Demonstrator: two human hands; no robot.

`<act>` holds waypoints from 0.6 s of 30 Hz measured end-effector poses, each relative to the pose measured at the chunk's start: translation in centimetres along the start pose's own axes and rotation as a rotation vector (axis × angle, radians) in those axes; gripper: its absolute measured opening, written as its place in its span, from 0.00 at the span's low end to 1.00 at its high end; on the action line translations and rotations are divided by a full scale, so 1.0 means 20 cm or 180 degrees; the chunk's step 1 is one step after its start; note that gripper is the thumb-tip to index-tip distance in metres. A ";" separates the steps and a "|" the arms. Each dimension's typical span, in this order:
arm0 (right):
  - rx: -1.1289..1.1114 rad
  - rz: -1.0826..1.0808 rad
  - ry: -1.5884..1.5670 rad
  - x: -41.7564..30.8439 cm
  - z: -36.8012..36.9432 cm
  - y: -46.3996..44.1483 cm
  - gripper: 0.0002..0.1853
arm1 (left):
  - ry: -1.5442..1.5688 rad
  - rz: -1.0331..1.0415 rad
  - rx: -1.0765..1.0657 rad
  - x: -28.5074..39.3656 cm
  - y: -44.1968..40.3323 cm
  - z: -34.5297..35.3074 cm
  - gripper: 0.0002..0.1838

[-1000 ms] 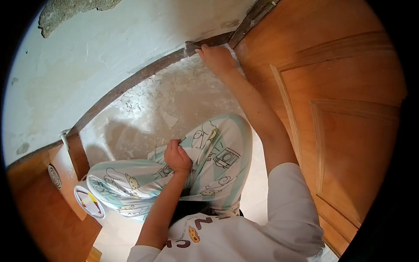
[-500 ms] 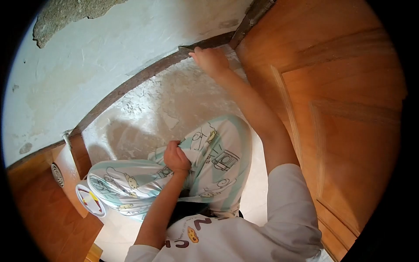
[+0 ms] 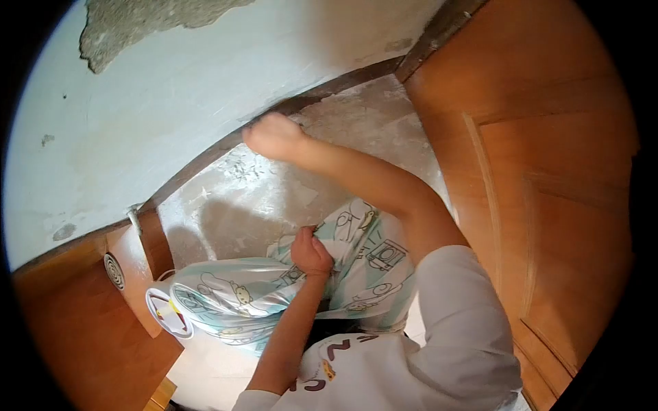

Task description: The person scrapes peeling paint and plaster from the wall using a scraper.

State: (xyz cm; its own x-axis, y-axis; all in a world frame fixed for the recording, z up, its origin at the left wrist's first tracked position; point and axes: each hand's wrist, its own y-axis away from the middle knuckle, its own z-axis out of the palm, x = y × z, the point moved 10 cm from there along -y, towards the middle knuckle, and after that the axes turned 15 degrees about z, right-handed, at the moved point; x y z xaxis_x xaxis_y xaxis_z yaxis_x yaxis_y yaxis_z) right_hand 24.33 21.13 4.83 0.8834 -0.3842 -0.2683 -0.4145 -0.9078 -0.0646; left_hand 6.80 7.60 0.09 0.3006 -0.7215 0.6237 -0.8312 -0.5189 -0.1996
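My right hand (image 3: 274, 137) is closed and slightly blurred, low against the dark baseboard strip (image 3: 199, 161) under the wall. A flat, pointed scraper showed at its fingertips half a second ago; the hand now hides it. White crumbs and dust (image 3: 243, 168) lie on the floor just below this hand. My left hand (image 3: 312, 253) rests on my patterned trousers (image 3: 240, 291) at the thigh, fingers curled in. Whatever it holds, if anything, is hidden.
The pale wall (image 3: 192, 89) has a rough bare patch (image 3: 151, 27) above. A brown wooden door (image 3: 569, 205) stands on the right. At left are a wooden panel with a round vent (image 3: 114, 271) and a white tub (image 3: 168, 314) beside my knee.
My right hand has moved left along the baseboard, away from the door corner, and the scraper has gone out of sight. The view has shifted slightly; my left hand stays on the thigh.
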 end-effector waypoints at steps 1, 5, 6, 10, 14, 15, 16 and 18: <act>-0.0228 0.0127 -0.0091 -0.01 0.04 0.04 0.07 | 0.0006 -0.0039 0.0006 -0.01 0.00 0.01 0.14; -0.0827 0.0708 -0.0037 0.17 0.06 0.28 0.08 | 0.0101 -0.0109 0.0074 0.00 -0.01 0.02 0.14; -0.0833 0.0888 0.0032 0.24 0.01 0.33 0.07 | 0.0115 -0.0100 0.0059 0.00 0.00 0.03 0.14; -0.0007 0.2036 -0.0281 0.62 -0.19 0.61 0.08 | 0.0092 -0.0017 0.0098 0.02 -0.02 0.01 0.13; -0.0199 0.2672 -0.0083 0.85 -0.29 0.90 0.09 | 0.0004 0.0018 0.0106 0.02 0.00 0.01 0.12; -0.0119 0.2762 -0.0235 0.88 -0.36 0.95 0.10 | 0.0027 0.0045 0.0119 0.02 0.00 0.01 0.12; -0.0034 0.2842 -0.0379 0.89 -0.45 0.99 0.11 | 0.0056 0.0070 0.0141 0.03 0.00 0.01 0.12; 0.0218 0.2849 -0.0649 0.96 -0.55 1.07 0.12 | 0.0046 0.0053 0.0107 0.05 0.00 0.01 0.12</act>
State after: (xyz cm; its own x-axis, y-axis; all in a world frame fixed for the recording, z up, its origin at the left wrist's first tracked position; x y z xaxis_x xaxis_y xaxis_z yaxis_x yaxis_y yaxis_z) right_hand 34.78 -7.48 8.97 0.1739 -0.8956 -0.4095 -0.9426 -0.2717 0.1939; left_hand 7.15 6.73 0.51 0.2798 -0.7237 0.6309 -0.8199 -0.5220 -0.2351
